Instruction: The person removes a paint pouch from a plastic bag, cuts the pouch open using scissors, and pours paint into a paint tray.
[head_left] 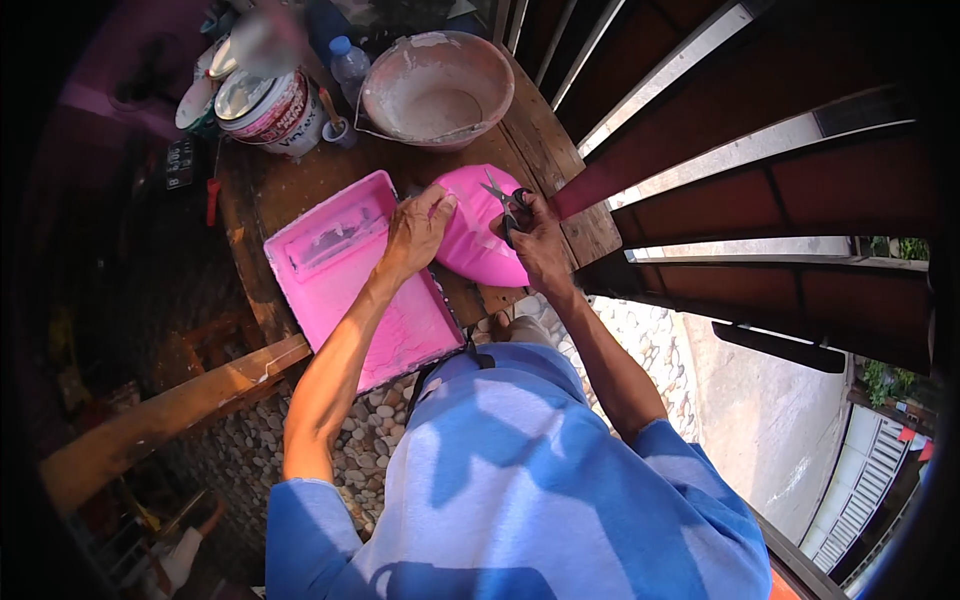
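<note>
A plump, bright pink plastic bag (470, 245) lies on the wooden table, bulging as if full. My left hand (415, 232) pinches the bag's upper left part between thumb and fingers. In my right hand (540, 240) is a pair of scissors (508, 205) with black handles. Their blades are apart and point up and to the left, above the bag; whether they touch it I cannot tell. Left of the bag, partly under my left forearm, sits a paint tray (385, 330) coated in pink.
A paint-stained bucket (440, 90) stands behind the bag. Beside it are a plastic bottle (350, 65), a small cup (338, 132) with a brush, and a paint tub (290, 115). Dark slats (720, 195) border the right side. Pebbled ground (640, 345) lies below the wooden table (245, 200).
</note>
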